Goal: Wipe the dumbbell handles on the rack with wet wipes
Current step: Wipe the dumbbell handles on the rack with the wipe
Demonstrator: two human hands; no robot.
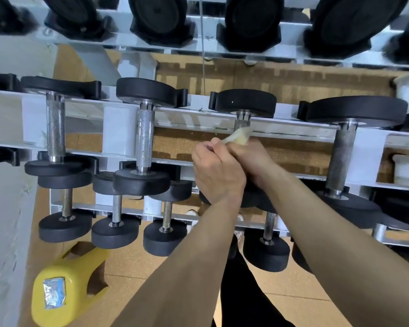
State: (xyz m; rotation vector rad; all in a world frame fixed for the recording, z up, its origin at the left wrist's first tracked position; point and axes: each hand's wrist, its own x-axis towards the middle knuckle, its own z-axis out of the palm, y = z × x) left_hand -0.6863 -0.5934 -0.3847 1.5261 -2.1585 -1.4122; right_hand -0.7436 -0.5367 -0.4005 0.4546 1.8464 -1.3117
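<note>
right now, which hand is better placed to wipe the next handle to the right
Right, likely: the right hand is nearer that handle, the wipe poking out above it; the left hand would have to cross.

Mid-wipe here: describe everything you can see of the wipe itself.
The wipe is a pale, yellowish-white sheet, bunched and twisted, and it looks soft. Only its upper end shows, poking out above the left hand and right hand, which grip it together. That end lies against the knurled metal handle of a middle-tier dumbbell, just below its far black head. The rest is hidden inside the hands.
</note>
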